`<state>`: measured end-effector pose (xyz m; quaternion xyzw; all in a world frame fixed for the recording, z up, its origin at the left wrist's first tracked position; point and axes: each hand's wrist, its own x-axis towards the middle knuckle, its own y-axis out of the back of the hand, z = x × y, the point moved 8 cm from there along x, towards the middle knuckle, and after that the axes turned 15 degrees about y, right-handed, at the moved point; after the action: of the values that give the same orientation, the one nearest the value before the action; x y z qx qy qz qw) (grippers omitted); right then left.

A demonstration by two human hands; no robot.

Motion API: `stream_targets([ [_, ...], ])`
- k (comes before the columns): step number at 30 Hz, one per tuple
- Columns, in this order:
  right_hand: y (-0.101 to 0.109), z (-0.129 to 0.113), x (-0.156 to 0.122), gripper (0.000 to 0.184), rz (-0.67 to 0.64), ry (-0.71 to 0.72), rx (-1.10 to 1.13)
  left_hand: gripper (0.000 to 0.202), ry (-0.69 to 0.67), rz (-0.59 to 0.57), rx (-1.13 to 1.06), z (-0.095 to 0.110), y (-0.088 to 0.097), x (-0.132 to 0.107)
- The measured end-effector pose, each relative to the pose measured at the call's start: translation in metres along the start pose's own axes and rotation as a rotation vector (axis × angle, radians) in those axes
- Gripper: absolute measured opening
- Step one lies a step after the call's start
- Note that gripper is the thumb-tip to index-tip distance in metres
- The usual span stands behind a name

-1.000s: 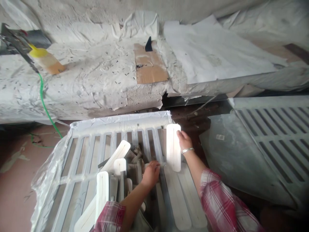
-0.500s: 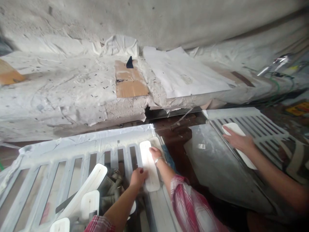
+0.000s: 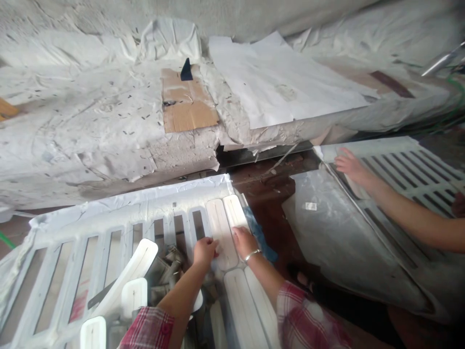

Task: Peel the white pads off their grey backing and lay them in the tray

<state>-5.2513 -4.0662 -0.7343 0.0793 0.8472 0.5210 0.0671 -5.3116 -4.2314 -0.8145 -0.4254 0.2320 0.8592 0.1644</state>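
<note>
Two long white strips with rounded ends, a cream one and a brighter one, lie side by side on the right end of a pale slotted rack. My right hand, with a bracelet at the wrist, has its fingers closed over the lower part of the brighter strip. Beside the cream strip's left edge, my left hand is pinched closed. A small reddish spot shows at its fingertips, too small to name. More such strips lie below, toward me.
Loose strips and a heap of grey pieces sit on the rack's left. A co-worker's hand reaches over another slotted rack at right. A grey sheet lies between. Behind runs a covered ledge with cardboard.
The brighter strip went from between my hands to the right, and now lies beside the cream one. My right hand moved down along it. The co-worker's hand shifted toward their rack's far end.
</note>
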Motion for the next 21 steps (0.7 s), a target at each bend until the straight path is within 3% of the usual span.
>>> stream_targets([
  [9,0.008,0.001,-0.019,0.034,0.01,0.155,-0.134,0.02,0.073,0.061,0.045,0.002,0.003,0.001],
  [15,-0.012,-0.009,0.002,0.032,-0.061,0.199,-0.144,0.018,0.094,0.087,0.052,-0.001,0.002,0.002],
  [21,-0.006,-0.016,0.02,0.033,-0.076,0.264,-0.164,0.02,0.097,0.087,0.09,-0.001,0.001,0.002],
])
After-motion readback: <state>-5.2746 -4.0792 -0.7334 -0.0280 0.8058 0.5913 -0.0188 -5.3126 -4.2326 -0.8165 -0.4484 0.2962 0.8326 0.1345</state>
